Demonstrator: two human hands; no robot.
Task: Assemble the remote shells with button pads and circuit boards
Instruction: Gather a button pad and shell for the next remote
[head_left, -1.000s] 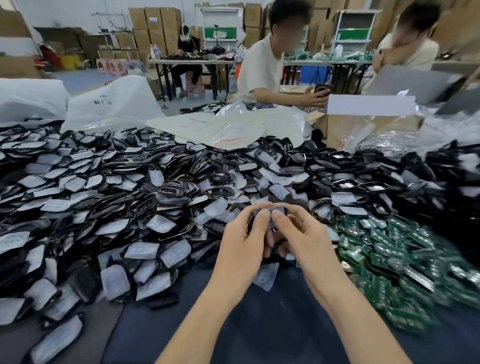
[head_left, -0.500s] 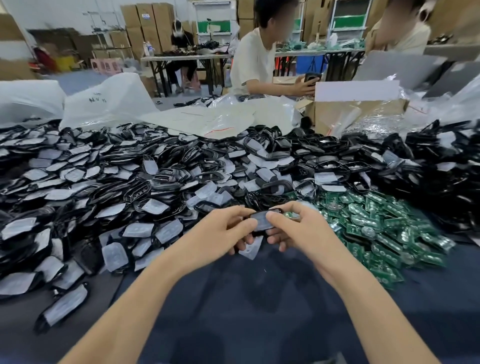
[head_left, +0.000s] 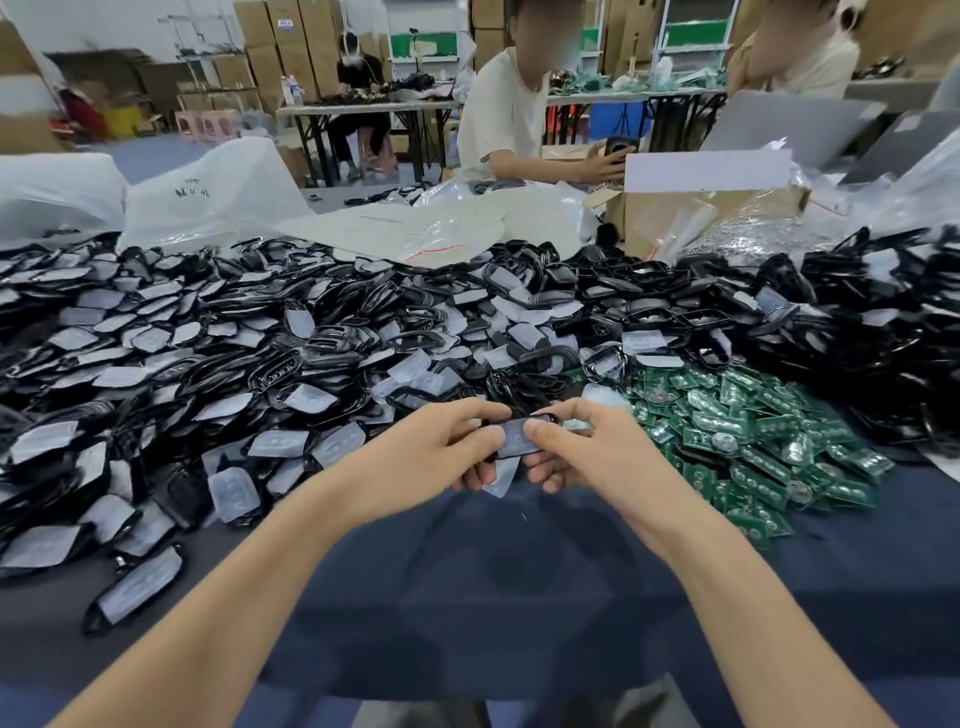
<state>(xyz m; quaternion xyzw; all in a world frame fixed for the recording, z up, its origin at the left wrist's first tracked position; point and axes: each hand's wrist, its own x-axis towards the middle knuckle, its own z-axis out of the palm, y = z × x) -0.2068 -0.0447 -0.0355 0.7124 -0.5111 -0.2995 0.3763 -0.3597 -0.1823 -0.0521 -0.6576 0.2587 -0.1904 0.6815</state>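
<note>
You gripped one remote shell (head_left: 540, 418) in both hands, left hand (head_left: 436, 448) and right hand (head_left: 589, 449) pinching it with thumbs and curled fingers, just left of the circuit board heap (head_left: 753, 431). Risk judged: uneven thumb pressure could seat its button pad (head_left: 515, 435) crooked, or drop it.

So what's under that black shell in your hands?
Under the black shell, a pale button pad pokes out over the dark table cloth. Fingers of the left hand and right hand cover the shell's underside, so the rest is hidden.
</note>
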